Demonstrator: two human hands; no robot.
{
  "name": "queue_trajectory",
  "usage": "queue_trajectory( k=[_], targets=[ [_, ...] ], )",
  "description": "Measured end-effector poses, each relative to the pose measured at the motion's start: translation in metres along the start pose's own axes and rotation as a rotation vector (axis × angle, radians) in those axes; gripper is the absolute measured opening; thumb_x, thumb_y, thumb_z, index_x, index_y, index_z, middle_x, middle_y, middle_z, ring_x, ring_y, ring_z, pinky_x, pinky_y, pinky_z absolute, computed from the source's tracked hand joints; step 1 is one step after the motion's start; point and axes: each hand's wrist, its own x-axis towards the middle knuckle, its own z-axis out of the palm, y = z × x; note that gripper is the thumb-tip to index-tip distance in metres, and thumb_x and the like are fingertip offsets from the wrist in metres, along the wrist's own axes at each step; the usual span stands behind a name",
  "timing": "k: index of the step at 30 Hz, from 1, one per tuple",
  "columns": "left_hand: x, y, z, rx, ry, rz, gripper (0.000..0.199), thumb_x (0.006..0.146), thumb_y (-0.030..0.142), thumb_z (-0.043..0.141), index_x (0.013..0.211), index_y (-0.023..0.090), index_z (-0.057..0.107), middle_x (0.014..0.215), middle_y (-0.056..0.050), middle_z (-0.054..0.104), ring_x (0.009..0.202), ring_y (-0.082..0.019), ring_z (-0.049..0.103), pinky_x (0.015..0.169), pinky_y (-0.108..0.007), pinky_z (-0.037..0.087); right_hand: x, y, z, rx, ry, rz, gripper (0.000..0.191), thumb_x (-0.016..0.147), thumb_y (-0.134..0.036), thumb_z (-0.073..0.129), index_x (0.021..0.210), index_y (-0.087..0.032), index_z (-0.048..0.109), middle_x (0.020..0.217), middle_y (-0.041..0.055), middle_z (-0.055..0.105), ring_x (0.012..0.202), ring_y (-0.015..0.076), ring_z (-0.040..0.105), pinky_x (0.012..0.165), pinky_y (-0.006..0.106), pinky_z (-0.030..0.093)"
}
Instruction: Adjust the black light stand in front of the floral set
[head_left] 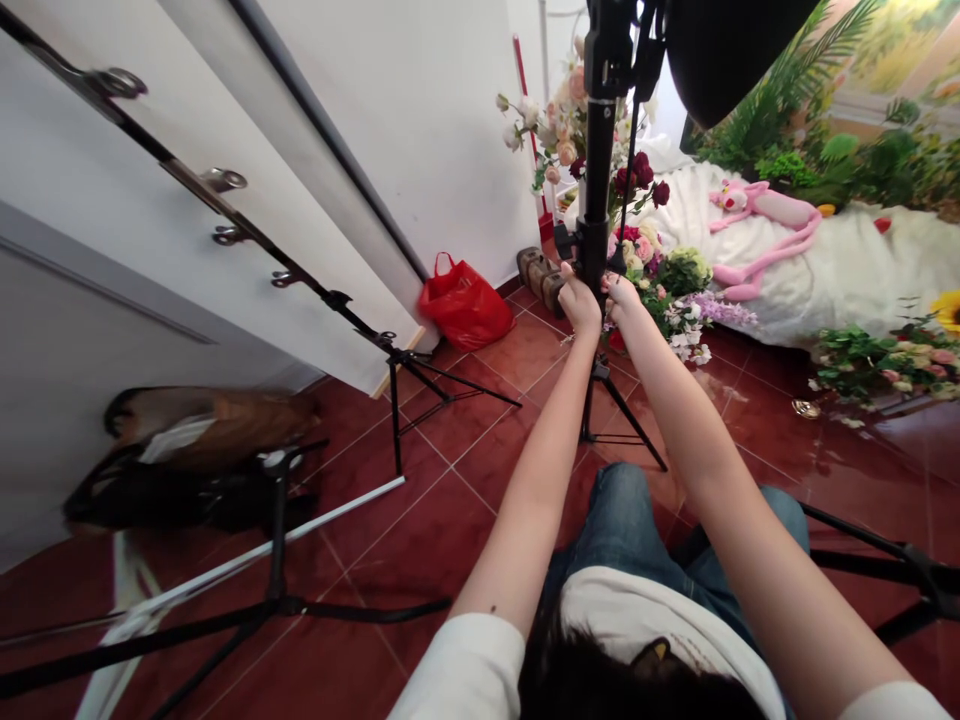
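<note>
A black light stand (598, 170) rises upright in front of me, its tripod legs spread on the floor. My left hand (581, 302) is closed around the left side of its pole, just below a collar with a knob (568, 243). On the other side my right hand (621, 294) grips the same pole at about the same height. Some fingers of both hands are hidden behind the pole. At the top, a large black lamp head or shade (727, 50) runs out of view, and a cable hangs beside the pole.
Artificial flowers (637, 250) stand close behind the pole. A pink plush toy (780, 212) lies on white cloth to the right. A red bag (465, 305), another thin stand (300, 275), a brown bag (240, 425) and black tripod legs (277, 605) are at the left.
</note>
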Motion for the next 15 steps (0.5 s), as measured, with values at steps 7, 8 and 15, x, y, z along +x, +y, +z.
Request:
queue_trajectory(
  k=[7, 8, 15],
  targets=[
    [-0.002, 0.003, 0.0, -0.003, 0.012, -0.011, 0.071, 0.098, 0.065, 0.022, 0.087, 0.016, 0.073, 0.076, -0.01, 0.073, 0.084, -0.02, 0.075, 0.084, -0.031, 0.057, -0.024, 0.004, -0.011, 0.238, 0.065, 0.026, 0.015, 0.081, -0.017, 0.057, 0.07, -0.021, 0.047, 0.063, -0.0062, 0.053, 0.059, 0.008, 0.049, 0.065, 0.02, 0.044],
    [-0.002, 0.003, 0.0, -0.006, 0.002, -0.016, 0.072, 0.098, 0.065, 0.021, 0.087, 0.016, 0.072, 0.075, -0.009, 0.073, 0.083, -0.02, 0.075, 0.084, -0.031, 0.057, -0.029, 0.005, -0.015, 0.28, 0.027, 0.031, 0.012, 0.081, -0.018, 0.057, 0.073, -0.021, 0.049, 0.066, -0.0062, 0.056, 0.061, 0.0079, 0.051, 0.066, 0.019, 0.045],
    [-0.003, 0.007, -0.001, -0.002, 0.036, -0.04, 0.079, 0.099, 0.064, 0.01, 0.084, 0.015, 0.071, 0.077, -0.012, 0.073, 0.082, -0.02, 0.074, 0.083, -0.032, 0.058, -0.033, 0.015, -0.017, 0.405, 0.048, 0.001, 0.021, 0.089, -0.042, 0.06, 0.088, -0.021, 0.058, 0.082, -0.0006, 0.067, 0.072, 0.0116, 0.063, 0.07, 0.023, 0.052]
  ],
)
